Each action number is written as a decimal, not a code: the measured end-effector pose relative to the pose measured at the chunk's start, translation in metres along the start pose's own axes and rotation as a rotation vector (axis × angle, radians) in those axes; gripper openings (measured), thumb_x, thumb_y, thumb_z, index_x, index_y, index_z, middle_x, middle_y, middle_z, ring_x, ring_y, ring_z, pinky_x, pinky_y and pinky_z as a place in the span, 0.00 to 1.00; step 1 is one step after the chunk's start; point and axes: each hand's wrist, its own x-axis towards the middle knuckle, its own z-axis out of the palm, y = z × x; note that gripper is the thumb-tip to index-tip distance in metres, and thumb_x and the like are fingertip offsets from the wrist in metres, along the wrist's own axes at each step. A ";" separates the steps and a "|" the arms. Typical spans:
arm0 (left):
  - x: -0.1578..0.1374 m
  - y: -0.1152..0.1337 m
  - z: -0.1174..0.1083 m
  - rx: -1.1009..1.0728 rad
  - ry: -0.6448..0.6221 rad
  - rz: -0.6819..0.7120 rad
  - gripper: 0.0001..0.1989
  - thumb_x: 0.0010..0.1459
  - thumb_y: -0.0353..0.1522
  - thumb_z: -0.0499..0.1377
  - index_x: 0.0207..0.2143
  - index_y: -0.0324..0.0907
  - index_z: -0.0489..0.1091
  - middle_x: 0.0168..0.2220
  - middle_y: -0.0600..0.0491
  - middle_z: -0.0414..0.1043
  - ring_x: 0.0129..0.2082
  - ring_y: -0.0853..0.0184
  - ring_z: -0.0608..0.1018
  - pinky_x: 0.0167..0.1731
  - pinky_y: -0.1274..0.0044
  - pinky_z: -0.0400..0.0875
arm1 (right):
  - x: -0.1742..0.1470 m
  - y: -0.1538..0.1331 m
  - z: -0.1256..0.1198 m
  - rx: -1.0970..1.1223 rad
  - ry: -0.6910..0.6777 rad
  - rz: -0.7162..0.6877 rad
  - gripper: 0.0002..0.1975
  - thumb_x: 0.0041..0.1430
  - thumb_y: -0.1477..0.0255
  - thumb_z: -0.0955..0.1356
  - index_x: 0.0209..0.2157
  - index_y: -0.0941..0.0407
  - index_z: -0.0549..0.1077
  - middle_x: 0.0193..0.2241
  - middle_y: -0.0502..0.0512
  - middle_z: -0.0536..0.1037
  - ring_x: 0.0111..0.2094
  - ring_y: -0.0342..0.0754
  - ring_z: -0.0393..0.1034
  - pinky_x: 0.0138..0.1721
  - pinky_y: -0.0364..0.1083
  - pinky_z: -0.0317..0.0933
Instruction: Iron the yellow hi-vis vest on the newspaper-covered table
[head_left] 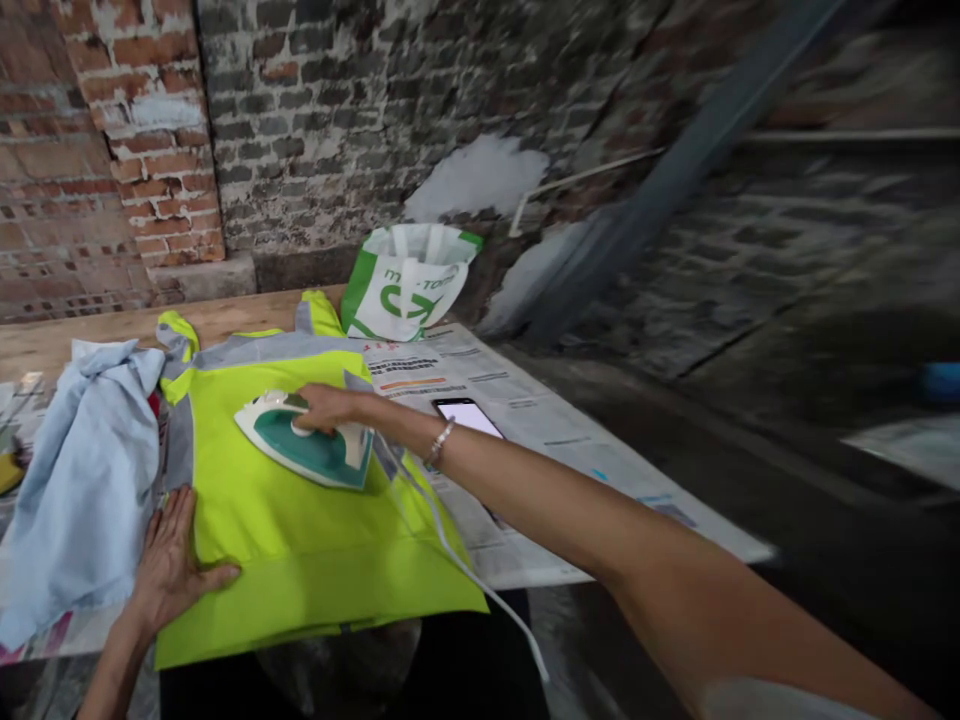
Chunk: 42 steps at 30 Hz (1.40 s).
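Note:
A neon yellow garment with grey bands (pixel 277 540) lies spread over the table, its lower hem hanging past the front edge. On its middle sits a white and teal clothes iron (pixel 296 450), nose pointing left, with my right hand (pixel 328 408) wrapped round the handle. The white cord (pixel 450 545) runs from the iron's heel down over the front edge. Fingers spread, my left hand (pixel 171 560) rests flat on the garment's lower left side. Just left of it is a crumpled light blue cloth garment (pixel 94 460).
Newspaper (pixel 540 480) covers the table on the right, with a lit phone (pixel 469 415) partly behind my right forearm. A white and green bag (pixel 409 285) stands at the back. Brick walls (pixel 315 130) rise behind, and a slanting beam (pixel 660 190) is at right.

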 end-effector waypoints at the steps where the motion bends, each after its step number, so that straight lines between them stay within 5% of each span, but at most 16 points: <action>1: 0.001 0.005 -0.003 0.003 0.011 -0.003 0.57 0.47 0.53 0.66 0.71 0.37 0.50 0.70 0.34 0.56 0.71 0.40 0.57 0.67 0.46 0.54 | -0.016 -0.003 0.008 -0.023 0.017 0.019 0.11 0.52 0.72 0.70 0.38 0.61 0.77 0.22 0.53 0.78 0.25 0.48 0.72 0.27 0.41 0.63; 5: -0.007 0.058 -0.006 -0.082 0.082 0.187 0.37 0.58 0.42 0.60 0.69 0.48 0.59 0.70 0.43 0.60 0.70 0.46 0.61 0.67 0.45 0.55 | -0.061 -0.017 0.031 -0.096 0.049 0.020 0.16 0.55 0.69 0.71 0.44 0.60 0.78 0.34 0.59 0.83 0.31 0.50 0.77 0.28 0.42 0.64; 7: -0.014 0.098 0.006 -0.216 0.025 0.357 0.30 0.62 0.39 0.56 0.67 0.58 0.63 0.69 0.50 0.63 0.68 0.53 0.66 0.65 0.52 0.66 | -0.072 -0.022 0.033 -0.132 0.057 -0.014 0.17 0.55 0.68 0.71 0.45 0.59 0.79 0.40 0.61 0.84 0.35 0.52 0.78 0.30 0.42 0.64; 9: -0.017 0.133 0.025 -0.282 -0.066 0.505 0.32 0.58 0.38 0.60 0.66 0.64 0.63 0.67 0.51 0.66 0.66 0.51 0.70 0.61 0.51 0.71 | -0.074 -0.026 0.031 -0.169 0.066 -0.027 0.17 0.56 0.69 0.71 0.46 0.59 0.79 0.42 0.61 0.84 0.38 0.54 0.79 0.32 0.43 0.64; 12: -0.014 0.163 0.054 -0.298 -0.114 0.520 0.37 0.56 0.35 0.61 0.68 0.62 0.60 0.62 0.47 0.71 0.61 0.48 0.75 0.59 0.50 0.74 | -0.066 -0.024 0.024 -0.221 0.061 -0.062 0.17 0.56 0.69 0.71 0.47 0.57 0.80 0.44 0.60 0.84 0.43 0.54 0.79 0.34 0.42 0.64; 16: -0.011 0.167 0.072 -0.266 0.027 0.552 0.31 0.58 0.35 0.62 0.64 0.51 0.66 0.60 0.44 0.74 0.58 0.49 0.77 0.55 0.52 0.77 | -0.041 -0.009 0.010 -0.277 0.088 -0.101 0.20 0.55 0.68 0.72 0.51 0.54 0.79 0.48 0.58 0.83 0.49 0.54 0.78 0.36 0.42 0.64; 22: -0.009 0.155 0.077 -0.093 0.380 0.836 0.29 0.68 0.51 0.54 0.58 0.39 0.72 0.55 0.44 0.78 0.54 0.56 0.80 0.50 0.66 0.80 | 0.029 0.019 -0.036 -0.298 0.200 -0.001 0.23 0.56 0.69 0.72 0.54 0.54 0.78 0.52 0.59 0.82 0.50 0.56 0.77 0.38 0.43 0.66; 30: -0.013 0.163 0.090 -0.087 0.467 0.790 0.26 0.72 0.48 0.48 0.55 0.41 0.75 0.53 0.45 0.80 0.56 0.59 0.79 0.54 0.69 0.76 | 0.111 0.050 -0.090 -0.388 0.349 0.073 0.25 0.57 0.68 0.72 0.56 0.57 0.76 0.55 0.62 0.79 0.53 0.56 0.74 0.46 0.44 0.67; 36: -0.009 0.169 0.071 -0.132 0.412 0.817 0.18 0.70 0.41 0.55 0.53 0.40 0.75 0.54 0.46 0.79 0.59 0.59 0.77 0.55 0.70 0.76 | 0.089 0.049 -0.088 -0.300 0.133 0.043 0.15 0.57 0.73 0.70 0.47 0.60 0.78 0.32 0.57 0.83 0.30 0.49 0.75 0.30 0.42 0.64; 42: -0.014 0.165 0.072 -0.126 0.356 0.804 0.22 0.62 0.28 0.52 0.57 0.38 0.72 0.58 0.44 0.75 0.63 0.58 0.72 0.58 0.65 0.75 | 0.019 0.030 -0.045 -0.267 0.014 -0.173 0.08 0.56 0.73 0.70 0.38 0.59 0.79 0.31 0.53 0.82 0.29 0.45 0.73 0.28 0.40 0.60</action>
